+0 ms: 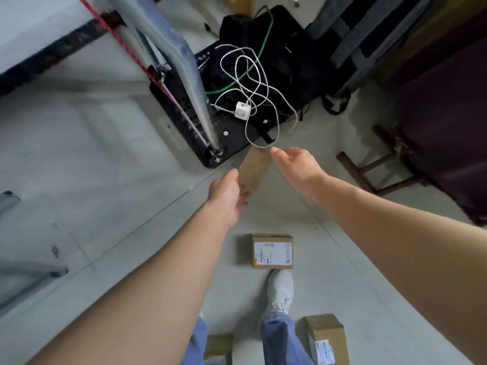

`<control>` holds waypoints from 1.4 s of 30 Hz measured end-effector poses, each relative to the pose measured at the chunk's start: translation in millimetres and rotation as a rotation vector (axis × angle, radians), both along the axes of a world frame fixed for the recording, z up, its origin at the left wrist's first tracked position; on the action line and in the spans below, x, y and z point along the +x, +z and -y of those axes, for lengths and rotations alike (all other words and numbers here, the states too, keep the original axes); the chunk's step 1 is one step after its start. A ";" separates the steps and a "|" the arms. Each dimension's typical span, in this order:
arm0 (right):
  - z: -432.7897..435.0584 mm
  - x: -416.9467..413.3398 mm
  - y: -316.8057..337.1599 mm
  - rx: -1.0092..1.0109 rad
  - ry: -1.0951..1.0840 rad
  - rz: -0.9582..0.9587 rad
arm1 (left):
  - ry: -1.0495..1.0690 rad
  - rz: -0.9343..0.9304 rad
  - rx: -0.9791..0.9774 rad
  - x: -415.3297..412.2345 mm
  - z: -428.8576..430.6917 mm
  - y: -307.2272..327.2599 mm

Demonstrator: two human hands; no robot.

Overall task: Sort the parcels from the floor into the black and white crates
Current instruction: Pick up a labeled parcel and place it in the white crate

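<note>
Four brown parcels are in view; a plain parcel (pixel 254 169) sits at the centre of the frame between the two hands, its far end at the near rim of the black crate; a labelled parcel (pixel 272 251) lies flat on the grey floor (pixel 79 159) below centre, just beyond the toe of the one white shoe (pixel 280 291); a third parcel (pixel 326 338) lies at the lower right beside the blue trouser leg, label up; a fourth parcel (pixel 218 347) is half hidden at the bottom edge. One black crate (pixel 232 133) stands at upper centre; in it lie a looped white cable (pixel 245 75), one white plug block (pixel 242 109) and a green cable (pixel 263 48); no parcel shows inside it. The left hand (pixel 228 196) holds the plain parcel's near end, thumb along its left edge and fingers curled under it, though motion blur softens the detail; the right hand (pixel 295 164) hovers beside the parcel's far right corner, fingers straight and close together, thumb apart, gripping nothing. A grey table leg (pixel 184 75) slants across the crate's left side.
</note>
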State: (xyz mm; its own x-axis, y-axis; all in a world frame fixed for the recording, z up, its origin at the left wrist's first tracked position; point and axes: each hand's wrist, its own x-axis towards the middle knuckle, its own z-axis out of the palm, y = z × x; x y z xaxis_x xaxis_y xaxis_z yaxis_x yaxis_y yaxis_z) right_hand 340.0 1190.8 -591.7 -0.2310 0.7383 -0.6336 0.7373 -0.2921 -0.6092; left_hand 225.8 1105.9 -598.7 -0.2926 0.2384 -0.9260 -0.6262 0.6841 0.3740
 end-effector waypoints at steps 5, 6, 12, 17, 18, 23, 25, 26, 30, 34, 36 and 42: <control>-25.2 0.6 -124.4 -0.018 0.065 0.075 | -0.005 -0.001 -0.039 -0.3 -22.0 -117.2; -29.0 -0.6 -147.7 -0.019 0.091 0.096 | -0.003 -0.007 -0.050 -1.1 -25.0 -139.2; -41.2 -12.1 -258.8 0.070 0.154 0.127 | -0.001 -0.039 -0.139 -4.6 -34.0 -249.2; -59.5 -26.9 -314.3 0.081 0.122 0.171 | 0.056 0.020 -0.074 -9.2 -44.9 -302.0; -62.3 -28.9 -319.7 0.073 0.120 0.183 | 0.079 0.036 -0.051 -10.9 -47.6 -306.4; -58.6 -20.0 -314.6 0.090 0.086 0.178 | 0.195 0.137 0.007 -12.9 -50.5 -296.4; -51.4 -12.9 -294.7 0.054 0.007 0.180 | 0.161 0.149 -0.007 -10.5 -46.7 -275.1; -46.1 -9.6 -280.7 0.034 -0.030 0.187 | 0.139 0.142 -0.024 -9.7 -44.4 -261.7; -27.3 0.0 -207.9 -0.048 -0.133 0.189 | 0.070 0.074 -0.071 -12.0 -38.2 -189.9; -23.4 2.4 -107.4 -0.089 -0.258 0.085 | 0.010 0.008 -0.051 -20.5 -39.6 -94.6; -21.7 3.6 -49.7 -0.053 -0.314 0.030 | -0.005 -0.009 -0.024 -23.0 -39.4 -43.8; -0.7 15.1 122.5 0.058 -0.484 -0.057 | -0.031 -0.113 0.067 -19.1 -23.1 109.5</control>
